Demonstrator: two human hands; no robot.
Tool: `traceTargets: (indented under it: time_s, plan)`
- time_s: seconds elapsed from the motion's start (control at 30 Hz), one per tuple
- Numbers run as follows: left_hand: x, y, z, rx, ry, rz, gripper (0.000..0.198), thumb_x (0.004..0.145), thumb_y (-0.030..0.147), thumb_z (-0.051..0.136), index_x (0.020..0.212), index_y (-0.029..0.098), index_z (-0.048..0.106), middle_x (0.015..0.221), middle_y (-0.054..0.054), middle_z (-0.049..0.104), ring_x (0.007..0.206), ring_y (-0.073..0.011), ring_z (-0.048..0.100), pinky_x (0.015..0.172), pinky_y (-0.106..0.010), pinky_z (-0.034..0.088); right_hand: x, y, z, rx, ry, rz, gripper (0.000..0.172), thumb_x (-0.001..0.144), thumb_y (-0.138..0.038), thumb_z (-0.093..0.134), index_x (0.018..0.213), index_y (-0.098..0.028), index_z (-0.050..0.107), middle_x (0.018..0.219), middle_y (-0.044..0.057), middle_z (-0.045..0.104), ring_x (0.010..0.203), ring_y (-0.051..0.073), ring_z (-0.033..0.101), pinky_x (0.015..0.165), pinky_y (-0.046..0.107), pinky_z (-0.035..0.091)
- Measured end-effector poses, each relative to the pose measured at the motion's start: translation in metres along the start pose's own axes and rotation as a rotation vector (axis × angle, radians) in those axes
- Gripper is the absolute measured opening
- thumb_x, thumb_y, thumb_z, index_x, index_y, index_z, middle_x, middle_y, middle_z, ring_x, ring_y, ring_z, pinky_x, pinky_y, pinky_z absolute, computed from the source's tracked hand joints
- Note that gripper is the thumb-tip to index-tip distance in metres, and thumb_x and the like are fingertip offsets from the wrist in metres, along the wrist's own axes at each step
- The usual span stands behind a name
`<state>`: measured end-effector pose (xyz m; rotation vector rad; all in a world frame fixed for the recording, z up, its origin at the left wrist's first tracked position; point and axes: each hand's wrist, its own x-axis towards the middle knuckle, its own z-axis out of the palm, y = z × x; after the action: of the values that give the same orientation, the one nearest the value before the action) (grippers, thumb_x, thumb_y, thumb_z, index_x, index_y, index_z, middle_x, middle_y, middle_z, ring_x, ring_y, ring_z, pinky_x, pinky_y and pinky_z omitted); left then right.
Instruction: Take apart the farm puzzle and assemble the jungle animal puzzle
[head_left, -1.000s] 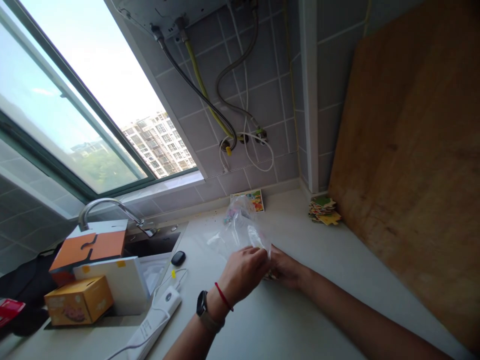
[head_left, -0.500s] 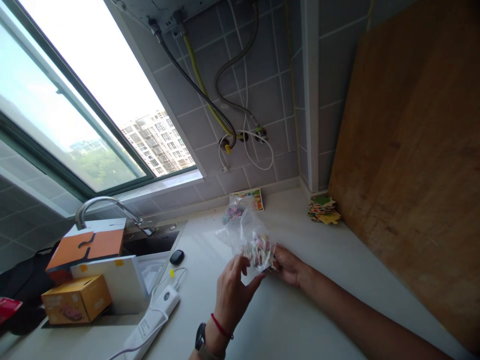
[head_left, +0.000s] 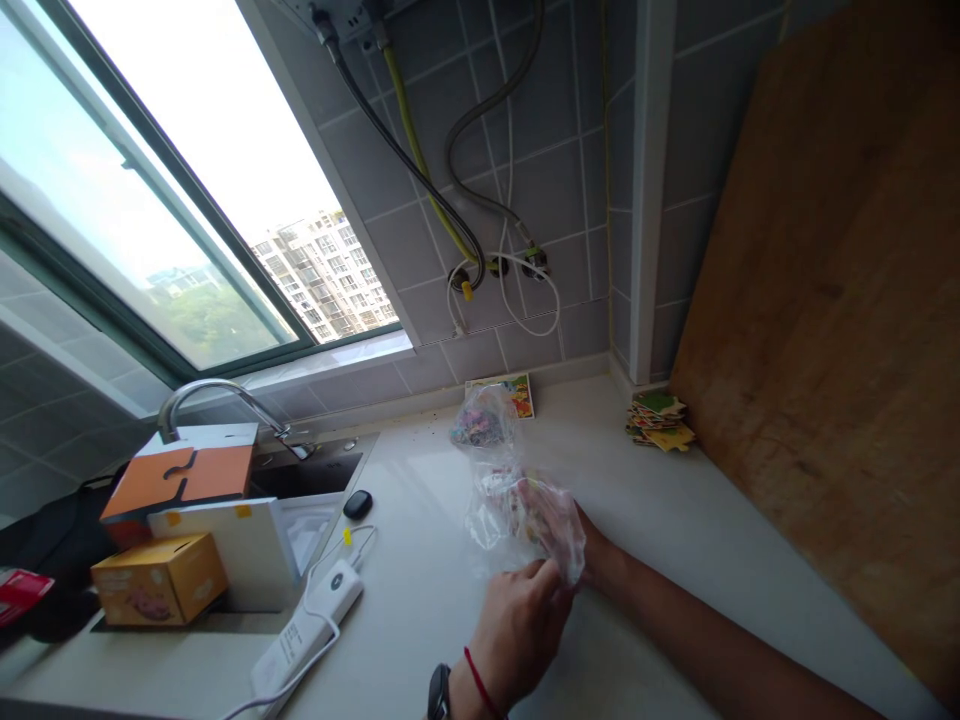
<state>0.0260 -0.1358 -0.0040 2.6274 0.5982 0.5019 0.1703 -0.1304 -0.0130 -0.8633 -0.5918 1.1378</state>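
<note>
My left hand (head_left: 519, 622) pinches the near edge of a clear plastic bag (head_left: 487, 515) above the white counter. My right hand (head_left: 562, 525) reaches into the bag's mouth from the right, its fingers showing blurred through the plastic. It appears closed around some small pale puzzle pieces (head_left: 531, 525), partly hidden by glare and folds. Just beyond lies another clear bag with pink and purple pieces (head_left: 480, 425). Behind that, a colourful picture card (head_left: 517, 394) rests near the wall. To the right stands a loose stack of puzzle pieces (head_left: 660, 420), green and yellow on top.
A wooden board (head_left: 817, 330) leans along the right side. At left are a power strip (head_left: 311, 630), a small black object (head_left: 358, 504), a yellow box (head_left: 161, 580) and an orange box (head_left: 180, 480) by the sink with its faucet (head_left: 225, 388). Hoses (head_left: 420, 170) hang on the tiled wall.
My left hand has moved right and now grips the bag's edge. My right hand has gone inside the bag, whose plastic now covers its fingers. The view has shifted slightly.
</note>
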Motion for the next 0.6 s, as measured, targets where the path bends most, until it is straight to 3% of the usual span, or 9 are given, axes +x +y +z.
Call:
traceTargets:
  time_s: [0.1, 0.2, 0.3, 0.37, 0.43, 0.5, 0.6]
  plan:
    - [-0.001, 0.010, -0.001, -0.246, 0.113, -0.113, 0.026, 0.108, 0.032, 0.044, 0.086, 0.023, 0.056, 0.071, -0.004, 0.069, 0.059, -0.0169, 0.065, 0.059, -0.027, 0.044, 0.000, 0.007, -0.004, -0.197, -0.134, -0.017, 0.056, 0.074, -0.050, 0.086, 0.119, -0.021, 0.071, 0.099, 0.009, 0.079, 0.088, 0.029, 0.074, 0.071, 0.034, 0.059]
    - [0.001, 0.011, -0.007, -0.494, 0.225, -0.242, 0.034, 0.109, 0.044, 0.042, 0.089, 0.021, 0.059, 0.066, -0.004, 0.068, 0.057, -0.0158, 0.065, 0.058, -0.025, 0.048, 0.002, 0.002, -0.012, -0.444, -0.226, -0.082, 0.057, 0.083, -0.054, 0.077, 0.129, -0.021, 0.070, 0.120, 0.011, 0.077, 0.107, 0.032, 0.072, 0.090, 0.041, 0.060]
    - [0.004, 0.002, -0.018, -0.772, 0.333, -0.431, 0.045, 0.103, 0.063, 0.047, 0.094, 0.019, 0.058, 0.064, -0.003, 0.066, 0.049, -0.0161, 0.067, 0.044, -0.022, 0.044, -0.001, -0.011, -0.015, -0.705, -0.259, -0.241, 0.056, 0.092, -0.054, 0.067, 0.137, -0.019, 0.068, 0.141, 0.016, 0.067, 0.136, 0.035, 0.058, 0.114, 0.052, 0.046]
    - [0.006, -0.009, -0.031, -0.934, 0.407, -0.543, 0.054, 0.094, 0.073, 0.054, 0.093, 0.019, 0.055, 0.067, -0.002, 0.067, 0.046, -0.0170, 0.067, 0.041, -0.021, 0.043, -0.007, -0.017, -0.013, -0.860, -0.349, -0.343, 0.053, 0.096, -0.048, 0.064, 0.142, -0.021, 0.065, 0.152, 0.016, 0.058, 0.146, 0.035, 0.048, 0.120, 0.055, 0.039]
    - [0.005, -0.023, -0.047, -1.055, 0.489, -0.623, 0.057, 0.085, 0.076, 0.064, 0.094, 0.020, 0.053, 0.072, -0.003, 0.070, 0.055, -0.0205, 0.072, 0.049, -0.025, 0.052, -0.015, -0.018, -0.007, -0.976, -0.471, -0.460, 0.050, 0.099, -0.039, 0.062, 0.146, -0.023, 0.062, 0.155, 0.015, 0.055, 0.147, 0.033, 0.048, 0.120, 0.053, 0.040]
    - [0.003, -0.039, -0.066, -1.160, 0.574, -0.678, 0.058, 0.079, 0.074, 0.070, 0.099, 0.021, 0.055, 0.077, -0.003, 0.073, 0.073, -0.0244, 0.077, 0.064, -0.032, 0.058, -0.023, -0.015, -0.001, -1.006, -0.525, -0.616, 0.046, 0.100, -0.029, 0.061, 0.145, -0.024, 0.062, 0.150, 0.014, 0.060, 0.139, 0.029, 0.058, 0.115, 0.046, 0.048]
    - [0.002, -0.061, -0.093, -1.165, 0.570, -0.686, 0.055, 0.076, 0.070, 0.074, 0.091, 0.021, 0.054, 0.083, -0.006, 0.076, 0.091, -0.0259, 0.076, 0.084, -0.038, 0.055, -0.031, -0.010, 0.006, -0.914, -0.418, -0.786, 0.026, 0.099, -0.021, 0.058, 0.119, -0.023, 0.076, 0.119, 0.011, 0.078, 0.108, 0.022, 0.076, 0.097, 0.032, 0.060]
